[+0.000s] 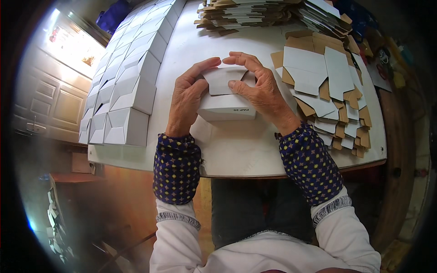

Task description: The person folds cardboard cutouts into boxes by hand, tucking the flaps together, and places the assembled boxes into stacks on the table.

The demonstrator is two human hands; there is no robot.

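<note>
White box placed near front edge of table, grasped at sides by left hand and right hand, closed boxes lined along left edge, flat cartons piled at right edge

Bare counter leaves a lane at center left, beside the left hand. White boxes wall off the upper left; flattened cartons crowd the upper right.

Looks like a small carton-folding workshop. White bench, rows of made-up boxes at left, flat cardboard blanks piled right and far side, left hand and right hand on one white carton. Panelled door is house-style; home or not, can't tell.
</note>
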